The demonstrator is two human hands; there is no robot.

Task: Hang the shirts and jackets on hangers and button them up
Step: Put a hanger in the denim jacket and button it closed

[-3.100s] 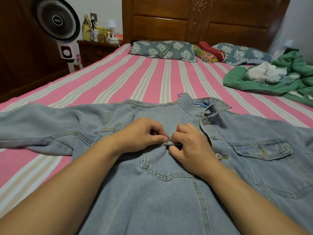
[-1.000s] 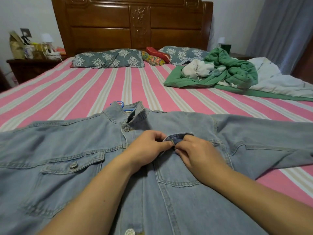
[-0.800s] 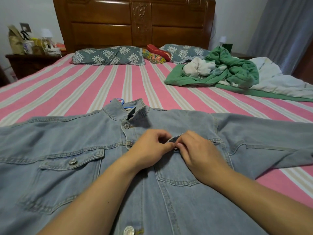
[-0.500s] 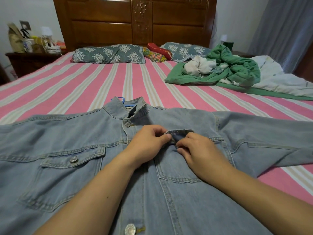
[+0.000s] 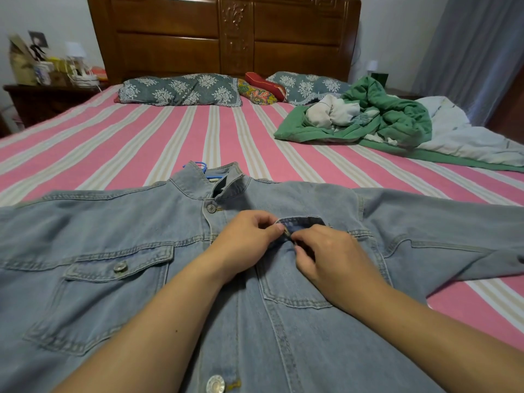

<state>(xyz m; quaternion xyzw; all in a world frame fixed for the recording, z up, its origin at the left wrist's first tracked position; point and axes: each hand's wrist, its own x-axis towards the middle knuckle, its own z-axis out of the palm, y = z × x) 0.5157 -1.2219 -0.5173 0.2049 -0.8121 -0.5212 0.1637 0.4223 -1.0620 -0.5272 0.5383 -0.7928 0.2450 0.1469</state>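
A light blue denim jacket (image 5: pixel 141 222) lies front-up on the striped bed, sleeves spread to both sides. A blue hanger (image 5: pixel 198 167) pokes out of its collar. My left hand (image 5: pixel 246 239) pinches the edge of the right-hand chest pocket flap (image 5: pixel 303 221), which is folded up to show its darker underside. My right hand (image 5: pixel 326 256) pinches the pocket front just below, its fingertips at the small metal button there. The collar button (image 5: pixel 210 208) is fastened. The left-hand pocket button (image 5: pixel 120 267) is closed. Another front button (image 5: pixel 215 384) shows near the bottom edge.
The pink striped bed (image 5: pixel 113 143) runs back to a wooden headboard (image 5: pixel 224 38) with patterned pillows (image 5: pixel 181 89). A heap of green and white clothes (image 5: pixel 368 114) lies at the right. A nightstand (image 5: pixel 48 97) with clutter stands at the left, a grey curtain (image 5: pixel 476 52) at the right.
Earlier both hands worked at the other chest pocket, which now shows closed. Over the last second they stay at this pocket; its flap closes down, then lifts up again.
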